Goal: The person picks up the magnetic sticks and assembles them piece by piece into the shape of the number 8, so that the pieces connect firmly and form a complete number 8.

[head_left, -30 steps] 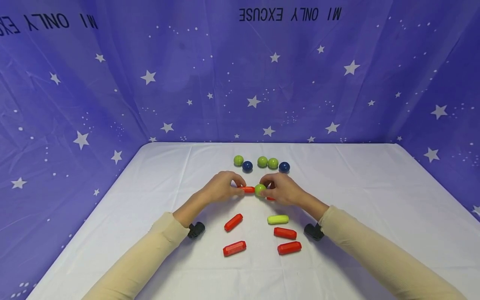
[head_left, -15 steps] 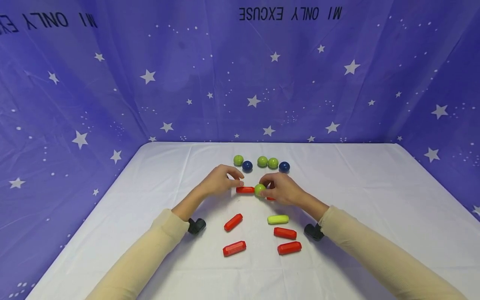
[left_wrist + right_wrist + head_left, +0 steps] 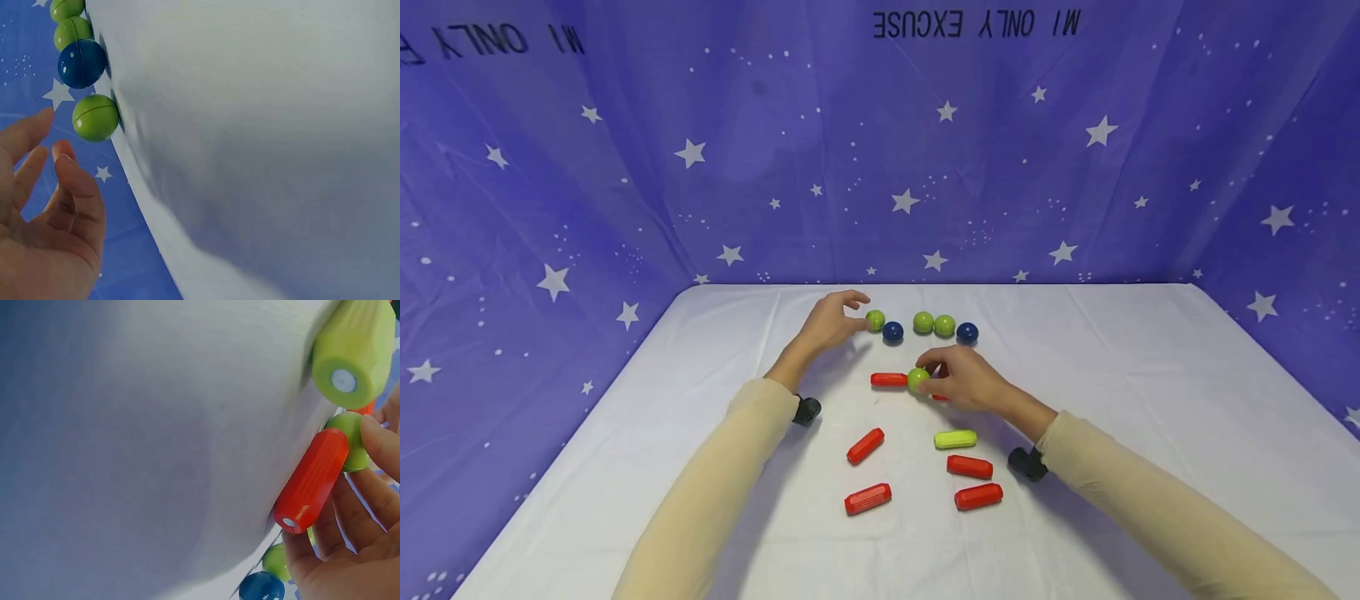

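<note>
A plain cream sleeve (image 3: 688, 500) shows lower left, a matching sleeve (image 3: 1150, 508) lower right. Small black cameras (image 3: 807, 412) sit by both cuffs (image 3: 766, 402).

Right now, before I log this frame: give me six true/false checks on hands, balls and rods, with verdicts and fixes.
1. The right hand holds a green ball. True.
2. In the head view, a red rod lies just left of that ball. True.
3. The left hand grips that red rod. False: it holds nothing and is beside the leftmost green ball at the back.
4. Two blue balls sit at the back. True.
5. More blue balls than green ones sit at the back. False: two blue, three green.
6. The yellow rod lies farther back than that red rod. False: it lies nearer the person.
</note>
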A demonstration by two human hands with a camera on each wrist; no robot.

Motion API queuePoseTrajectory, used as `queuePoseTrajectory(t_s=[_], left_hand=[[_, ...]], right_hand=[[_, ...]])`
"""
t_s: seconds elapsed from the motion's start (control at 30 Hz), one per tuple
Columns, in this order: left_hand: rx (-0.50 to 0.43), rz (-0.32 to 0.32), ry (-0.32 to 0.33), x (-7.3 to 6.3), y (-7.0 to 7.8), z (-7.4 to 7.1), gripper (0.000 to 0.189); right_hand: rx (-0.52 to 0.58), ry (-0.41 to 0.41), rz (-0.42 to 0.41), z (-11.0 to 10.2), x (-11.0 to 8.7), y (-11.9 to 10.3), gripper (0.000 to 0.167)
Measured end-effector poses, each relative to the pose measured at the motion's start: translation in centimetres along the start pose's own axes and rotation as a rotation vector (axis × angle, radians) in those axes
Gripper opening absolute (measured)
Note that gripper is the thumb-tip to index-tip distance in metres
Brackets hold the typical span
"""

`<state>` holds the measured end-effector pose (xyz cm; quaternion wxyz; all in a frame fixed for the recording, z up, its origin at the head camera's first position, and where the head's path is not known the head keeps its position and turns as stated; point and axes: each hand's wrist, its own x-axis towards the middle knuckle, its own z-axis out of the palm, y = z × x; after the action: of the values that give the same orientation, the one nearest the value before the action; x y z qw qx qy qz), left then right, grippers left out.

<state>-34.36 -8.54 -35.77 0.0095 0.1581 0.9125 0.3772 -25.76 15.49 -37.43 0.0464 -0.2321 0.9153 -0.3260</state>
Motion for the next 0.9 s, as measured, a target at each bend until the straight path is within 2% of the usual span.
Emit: queuePoseTrajectory(t_s=[0.13,0.3,0.4,0.9], left_hand=[[-0.001,-0.018,-0.007,0.8,0.2,0.4,0.047],[0.121,-0.024,-0.031,1.4,0.3,0.8,0.043],[0.156,-0.036,-0.051,1.5,0.2,1.1,0.041],[0.070,-0.095,-0.012,1.7,-0.3,2.3,0.040]], right_hand=[[-0.002,0.003,-0.014,0.0,0.2,0.0,0.029],[-0.005,0.005,-0.006,0.0,0.2,-0.2,0.029],[-0.005,-0.002,-0.002,0.0,0.2,-0.1,0.029],[-0.008,-0.015,0.029,0.0,0.0,-0.1,0.029]])
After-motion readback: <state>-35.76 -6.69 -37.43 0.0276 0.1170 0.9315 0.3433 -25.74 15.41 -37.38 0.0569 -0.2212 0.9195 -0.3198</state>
